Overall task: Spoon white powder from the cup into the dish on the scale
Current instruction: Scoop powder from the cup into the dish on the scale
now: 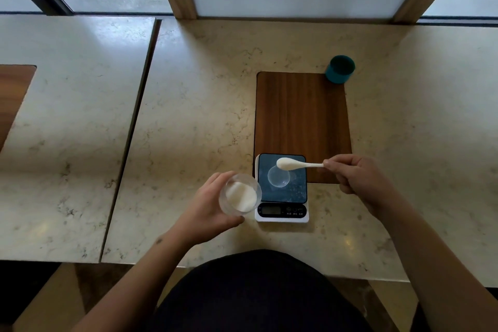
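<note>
A clear cup (239,195) partly filled with white powder is tilted in my left hand (208,203), just left of the scale (282,188). On the scale's dark platform sits a small clear round dish (278,176). My right hand (358,179) pinches the handle of a white spoon (295,164). The spoon's bowl, heaped with white powder, hovers over the far edge of the dish.
A dark wooden board (301,113) lies on the marble counter (202,116) behind the scale. A teal cup (340,69) stands at the board's far right corner. A seam separates a second counter slab (67,129) on the left. Window frames rise behind.
</note>
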